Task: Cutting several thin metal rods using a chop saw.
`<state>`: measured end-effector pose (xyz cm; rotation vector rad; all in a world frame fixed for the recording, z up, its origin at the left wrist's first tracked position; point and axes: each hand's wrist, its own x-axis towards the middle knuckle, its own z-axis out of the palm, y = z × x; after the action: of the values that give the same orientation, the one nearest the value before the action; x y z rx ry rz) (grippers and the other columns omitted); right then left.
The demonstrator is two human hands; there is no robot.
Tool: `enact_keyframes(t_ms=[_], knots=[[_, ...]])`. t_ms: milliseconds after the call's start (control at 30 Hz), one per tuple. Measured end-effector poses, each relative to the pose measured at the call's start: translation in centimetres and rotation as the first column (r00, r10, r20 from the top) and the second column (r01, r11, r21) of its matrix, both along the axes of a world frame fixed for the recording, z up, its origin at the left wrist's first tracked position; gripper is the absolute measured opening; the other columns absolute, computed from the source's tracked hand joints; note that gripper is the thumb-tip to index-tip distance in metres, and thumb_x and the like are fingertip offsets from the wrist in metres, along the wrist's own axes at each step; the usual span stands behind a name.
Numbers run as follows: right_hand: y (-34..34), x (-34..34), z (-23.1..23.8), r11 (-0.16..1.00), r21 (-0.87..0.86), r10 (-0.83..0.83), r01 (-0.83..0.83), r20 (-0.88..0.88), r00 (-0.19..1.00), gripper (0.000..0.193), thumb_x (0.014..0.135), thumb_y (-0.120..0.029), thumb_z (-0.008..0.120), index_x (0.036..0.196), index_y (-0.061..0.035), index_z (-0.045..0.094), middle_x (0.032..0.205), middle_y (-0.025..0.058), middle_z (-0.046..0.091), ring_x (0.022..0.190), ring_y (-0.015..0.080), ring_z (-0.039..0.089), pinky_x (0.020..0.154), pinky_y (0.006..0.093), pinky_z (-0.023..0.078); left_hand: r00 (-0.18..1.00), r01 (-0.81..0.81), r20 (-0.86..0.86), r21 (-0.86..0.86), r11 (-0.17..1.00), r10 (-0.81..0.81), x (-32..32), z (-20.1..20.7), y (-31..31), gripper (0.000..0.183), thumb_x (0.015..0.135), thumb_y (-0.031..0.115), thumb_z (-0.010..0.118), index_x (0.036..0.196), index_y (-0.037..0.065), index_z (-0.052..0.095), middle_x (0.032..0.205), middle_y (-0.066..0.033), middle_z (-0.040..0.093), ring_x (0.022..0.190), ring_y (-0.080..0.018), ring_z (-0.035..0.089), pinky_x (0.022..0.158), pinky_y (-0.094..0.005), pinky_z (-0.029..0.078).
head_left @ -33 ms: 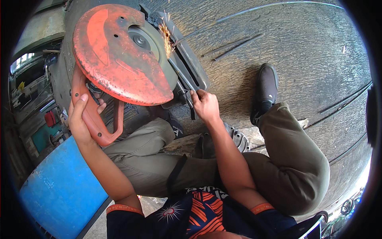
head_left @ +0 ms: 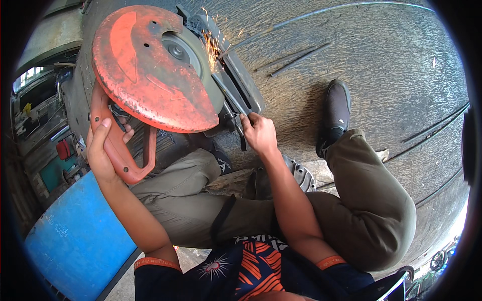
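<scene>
A chop saw with a scuffed red disc guard (head_left: 155, 90) stands on the floor in front of me. My left hand (head_left: 104, 150) is wrapped round its orange loop handle (head_left: 131, 169), thumb on the near side and fingertips through the opening. Part of the grey cutting disc (head_left: 215, 89) shows past the guard's right edge. Orange sparks (head_left: 212, 47) fly up from beside it. My right hand (head_left: 260, 133) is closed on a thin metal rod (head_left: 230, 91), whose far end reaches the disc's edge. The saw's black base (head_left: 246, 83) lies under the rod.
Two short dark rods (head_left: 300, 59) lie on the worn floor, and a long thin rod (head_left: 346, 5) crosses beyond them. My shoe (head_left: 337, 103) rests to the right. A blue panel (head_left: 75, 236) stands at left. A ribbed metal part (head_left: 299, 173) sits between my legs.
The sparks spread a little wider and farther to the right. Both hands, the saw and the rod stay where they were.
</scene>
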<state>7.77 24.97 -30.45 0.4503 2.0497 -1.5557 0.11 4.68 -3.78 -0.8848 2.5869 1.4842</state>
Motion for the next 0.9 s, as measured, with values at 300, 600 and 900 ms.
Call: enact_keyframes(t_ms=[300,600,900], knots=[[0.4,-0.4,0.6,0.992,-0.098,0.094,-0.079,0.161,0.982,0.05,0.095,-0.044,0.049,0.078,0.0004,0.065,0.072,0.0272,0.062,0.078,0.0458,0.062,0.072,0.0502,0.048,1.0,-0.005,0.016,-0.029,1.0,0.006,-0.1,0.1,0.2,0.067,0.087,0.026,0.051,0.147,0.0,0.035,0.142,-0.0102,0.047,0.105,-0.0168,0.055,0.074,-0.0299,0.05],[0.2,-0.6,0.0,0.975,-0.222,0.059,-0.026,0.146,0.988,0.051,0.097,-0.042,0.044,0.084,0.0046,0.059,0.079,0.0299,0.06,0.084,0.048,0.059,0.076,0.0514,0.043,1.0,0.022,-0.013,-0.056,0.998,-0.022,-0.1,0.3,0.7,0.063,0.089,0.026,0.053,0.144,-0.001,0.038,0.13,-0.0128,0.052,0.099,-0.0181,0.057,0.073,-0.03,0.052],[0.4,-0.3,-2.1,0.927,-0.373,0.038,0.047,0.219,0.975,0.05,0.099,-0.04,0.042,0.086,0.0058,0.057,0.075,0.0266,0.058,0.079,0.0444,0.057,0.076,0.0464,0.044,0.998,-0.06,-0.009,-0.007,0.998,0.06,0.3,0.2,-0.3,0.045,0.091,0.02,0.057,0.129,-0.003,0.05,0.09,-0.0119,0.058,0.075,-0.019,0.06,0.065,-0.0313,0.055]])
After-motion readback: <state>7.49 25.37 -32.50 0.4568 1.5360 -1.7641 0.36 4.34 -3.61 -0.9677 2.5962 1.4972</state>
